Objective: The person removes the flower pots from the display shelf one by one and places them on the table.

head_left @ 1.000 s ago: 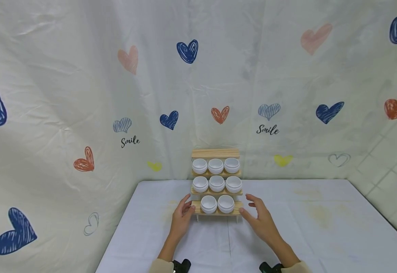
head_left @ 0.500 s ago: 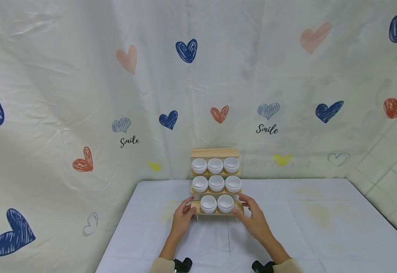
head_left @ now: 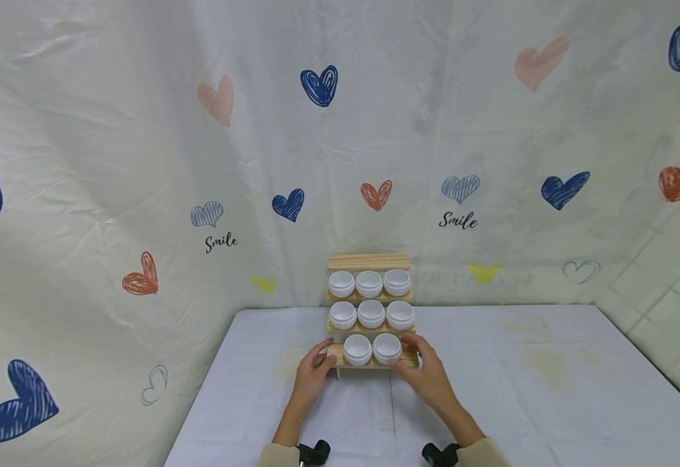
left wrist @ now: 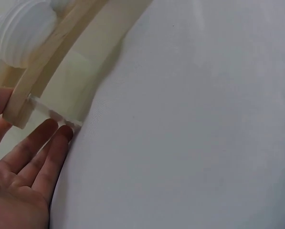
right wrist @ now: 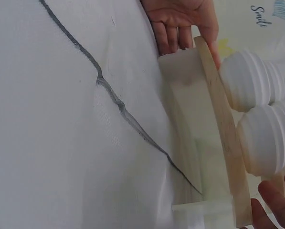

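A tiered wooden display stand (head_left: pixel 369 262) with clear legs stands at the back of the table. Small white cups (head_left: pixel 371 314) sit in rows on it: three on each of two middle tiers and two on the lowest. My left hand (head_left: pixel 309 379) grips the left end of the lowest board (left wrist: pixel 49 59), its other fingers spread beside a clear leg (left wrist: pixel 47 107). At the lowest tier's right end, my right hand (head_left: pixel 430 379) has thumb and fingers spread around the right-hand cup (right wrist: pixel 264 140). In the right wrist view its fingertips (right wrist: pixel 276 202) lie close to that cup; firm contact is unclear.
A white cloth (head_left: pixel 527 389) with faint yellowish stains covers the table. Behind hangs a pale curtain (head_left: pixel 410 130) printed with hearts, close to the stand. A dark crease (right wrist: pixel 132 124) runs along the cloth in the right wrist view.
My right hand has moved left from beside the stand to the right-hand cup on the lowest tier. My left hand stays at the board's left end, and the cups have not moved.
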The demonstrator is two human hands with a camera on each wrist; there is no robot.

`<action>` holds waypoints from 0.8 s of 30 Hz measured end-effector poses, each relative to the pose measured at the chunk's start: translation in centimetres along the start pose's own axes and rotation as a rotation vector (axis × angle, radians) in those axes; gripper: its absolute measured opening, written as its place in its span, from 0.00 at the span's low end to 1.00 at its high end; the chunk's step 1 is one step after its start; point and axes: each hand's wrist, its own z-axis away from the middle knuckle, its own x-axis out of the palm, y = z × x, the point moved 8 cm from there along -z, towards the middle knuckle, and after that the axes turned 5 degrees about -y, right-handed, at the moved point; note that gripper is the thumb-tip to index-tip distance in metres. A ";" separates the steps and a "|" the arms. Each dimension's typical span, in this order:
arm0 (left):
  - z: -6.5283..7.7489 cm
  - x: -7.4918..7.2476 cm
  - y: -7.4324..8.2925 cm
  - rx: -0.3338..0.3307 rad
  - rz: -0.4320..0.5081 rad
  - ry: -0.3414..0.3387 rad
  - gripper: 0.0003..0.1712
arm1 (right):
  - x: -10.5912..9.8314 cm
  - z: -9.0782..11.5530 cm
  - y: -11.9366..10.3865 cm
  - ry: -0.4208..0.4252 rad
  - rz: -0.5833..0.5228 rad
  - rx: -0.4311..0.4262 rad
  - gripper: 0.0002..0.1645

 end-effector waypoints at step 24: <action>0.0 0.1 -0.8 -0.047 0.069 -0.059 0.30 | 1.4 -1.0 1.1 0.002 -0.043 -0.024 0.40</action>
